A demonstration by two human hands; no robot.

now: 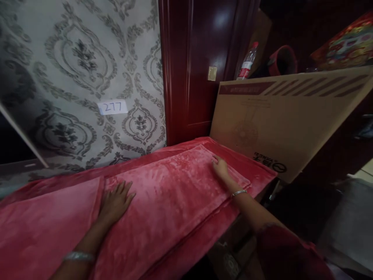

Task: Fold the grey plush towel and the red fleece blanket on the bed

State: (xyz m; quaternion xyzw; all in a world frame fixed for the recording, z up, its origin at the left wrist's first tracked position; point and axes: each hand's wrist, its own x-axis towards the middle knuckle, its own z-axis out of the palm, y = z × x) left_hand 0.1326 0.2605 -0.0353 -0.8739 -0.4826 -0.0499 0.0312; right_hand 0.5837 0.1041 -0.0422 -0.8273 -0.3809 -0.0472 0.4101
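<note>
A pink plush cloth (166, 190), folded into a long panel, lies over a larger red plush cover (259, 171). My left hand (116, 202) rests flat on it, fingers spread, beside the edge of another pink folded section (49, 217). Near the panel's far right end, my right hand (220, 167) touches the surface with its fingers extended and slightly bent. Neither hand shows a grip on the fabric. Shallow hand-shaped marks run across the pile between the two hands.
A large cardboard box (285, 116) leans at the right end of the cover, with a red-capped bottle (247, 64) behind its top edge. Patterned wallpaper (87, 58) bearing a "277" label (113, 107) and a dark red door (192, 70) stand behind.
</note>
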